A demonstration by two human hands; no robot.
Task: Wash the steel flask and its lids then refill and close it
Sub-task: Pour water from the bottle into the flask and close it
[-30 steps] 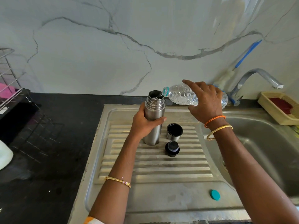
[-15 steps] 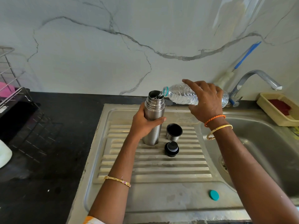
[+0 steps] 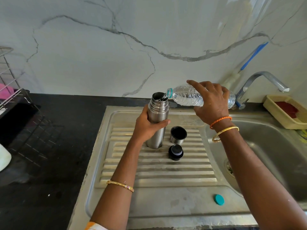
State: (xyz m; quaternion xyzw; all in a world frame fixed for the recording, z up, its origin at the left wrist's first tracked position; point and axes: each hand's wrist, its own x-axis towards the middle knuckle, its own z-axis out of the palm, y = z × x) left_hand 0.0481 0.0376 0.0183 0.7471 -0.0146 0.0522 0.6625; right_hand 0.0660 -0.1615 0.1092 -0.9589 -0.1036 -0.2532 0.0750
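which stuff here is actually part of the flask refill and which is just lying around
In use:
steel flask, held by left hand
water bottle, tipped by right hand
steel cup lid
black stopper
teal bottle cap

Lying about:
tap
yellow tray
wire rack

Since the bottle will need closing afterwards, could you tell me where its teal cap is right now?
The teal cap lies on the flat front part of the steel drainboard, towards the right by the sink basin, well in front of the black stopper.
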